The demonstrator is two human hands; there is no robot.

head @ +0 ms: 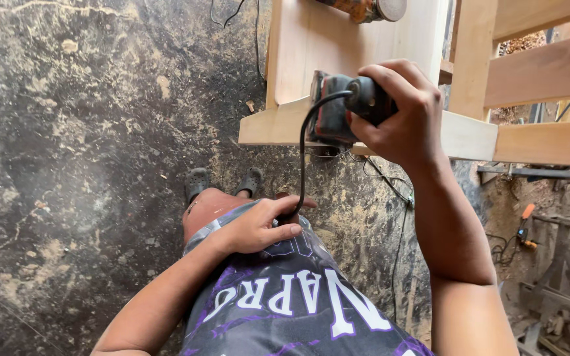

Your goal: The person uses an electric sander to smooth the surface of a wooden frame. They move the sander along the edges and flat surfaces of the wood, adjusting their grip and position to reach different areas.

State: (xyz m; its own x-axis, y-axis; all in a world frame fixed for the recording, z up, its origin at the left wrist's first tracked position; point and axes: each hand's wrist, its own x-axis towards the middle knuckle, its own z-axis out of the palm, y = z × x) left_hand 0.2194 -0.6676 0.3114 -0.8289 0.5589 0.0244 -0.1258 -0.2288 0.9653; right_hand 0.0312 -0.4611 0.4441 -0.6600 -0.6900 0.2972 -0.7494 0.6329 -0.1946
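Note:
My right hand (405,115) grips the top of a dark red and black electric sander (338,112), which rests on the edge of a pale wooden frame (278,125). The sander's black cord (303,165) loops down from the tool. My left hand (258,227) holds that cord against my thigh, fingers curled around it.
More pale wooden rails (542,72) stand to the right. Another orange power tool (364,8) lies on the wood at the top. The dark concrete floor (87,165) is dusted with sawdust. Thin cables (390,184) trail on it. My feet in grey shoes (222,183) are below.

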